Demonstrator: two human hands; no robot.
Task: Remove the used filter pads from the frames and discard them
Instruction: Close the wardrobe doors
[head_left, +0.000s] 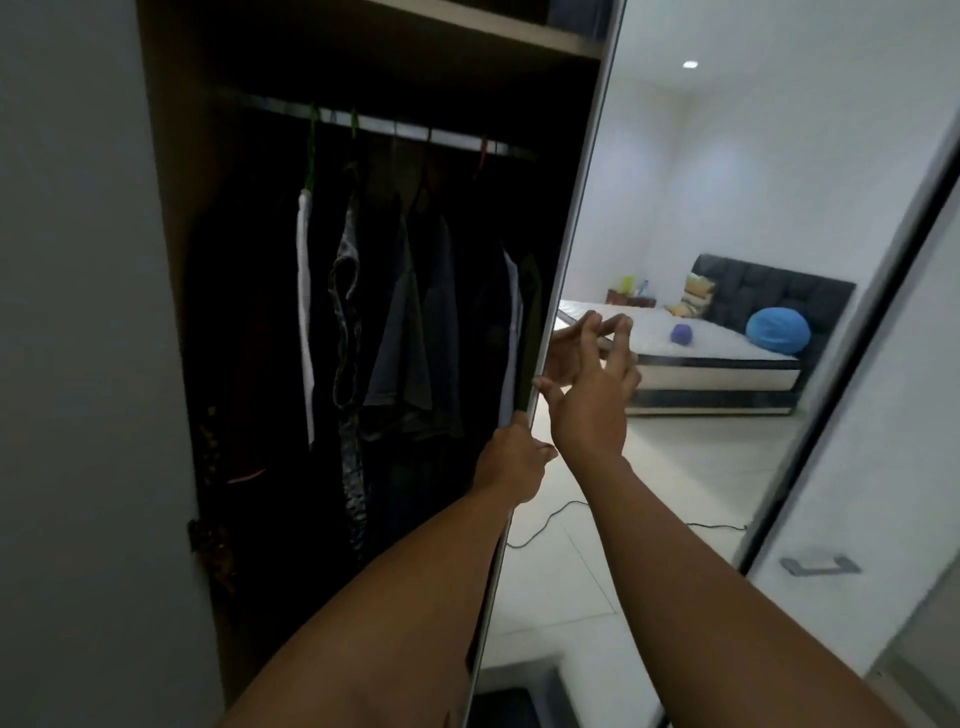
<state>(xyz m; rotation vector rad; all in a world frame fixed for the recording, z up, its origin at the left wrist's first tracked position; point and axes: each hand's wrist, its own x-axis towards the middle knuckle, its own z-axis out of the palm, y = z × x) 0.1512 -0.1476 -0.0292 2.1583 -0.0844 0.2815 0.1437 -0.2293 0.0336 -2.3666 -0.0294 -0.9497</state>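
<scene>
My left hand (511, 460) grips the edge of the mirrored door (649, 182), at seven o'clock from my spread right hand (592, 400); sliding it could trap those fingers (nothing to discard in sight).

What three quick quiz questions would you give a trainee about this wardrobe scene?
1. True or false: the left hand grips the edge of the mirrored door.
2. What hangs from the rail in the wardrobe? A) clothes B) filter pads C) bags
3. Fill in: the right hand, fingers spread by the door, holds ____.
Key: 1 true; 2 A; 3 nothing.
</scene>
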